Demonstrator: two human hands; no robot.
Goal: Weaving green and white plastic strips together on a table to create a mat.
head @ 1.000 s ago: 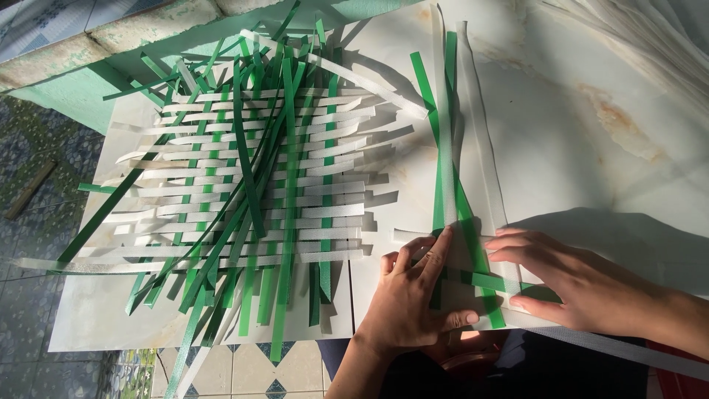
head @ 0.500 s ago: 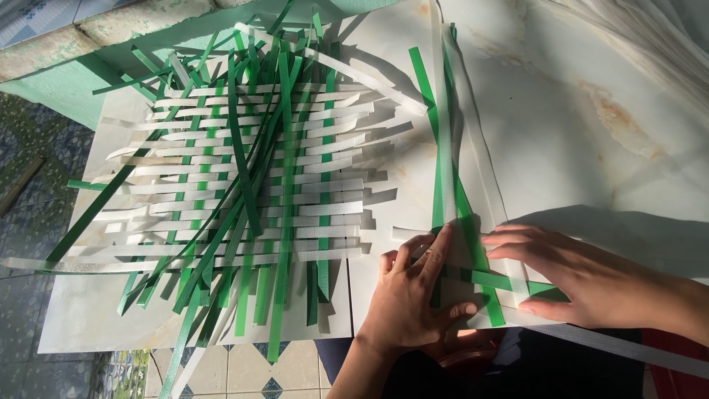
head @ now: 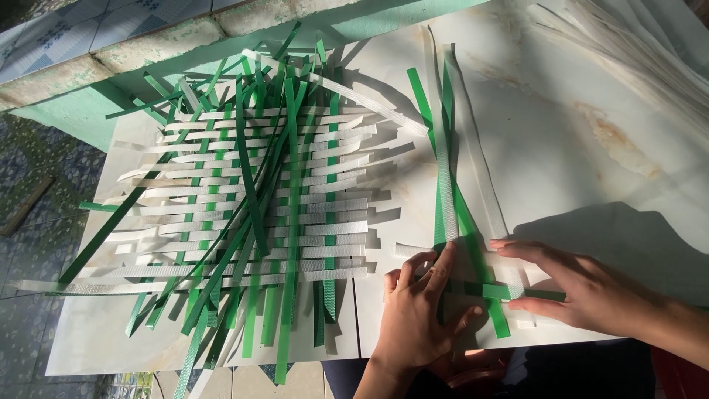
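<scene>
Both hands flat on the white board (head: 591,148), pressing down a small crossing of strips near its front edge. Left hand (head: 421,310) spread open, fingers fanned, palm down over the lower ends of the long green strips (head: 447,185) and 1 short white strip (head: 413,250) poking out to the left. Right hand (head: 583,288) also open and flat, fingertips on a short green cross strip (head: 517,293) where it passes over the upright ones. Hands close, not touching; neither one is closed around anything, just pinning. A long white strip (head: 476,155) runs up beside the green ones. The big woven mat (head: 258,199) of green and white strips lies well apart to the left, loose ends sticking out everywhere. More white strips (head: 650,59) piled at top right.

Risk, my guess: strips look stiff and springy, so lifting either palm could let the crossing pop apart or slide askew. Glossy board gives little grip.
</scene>
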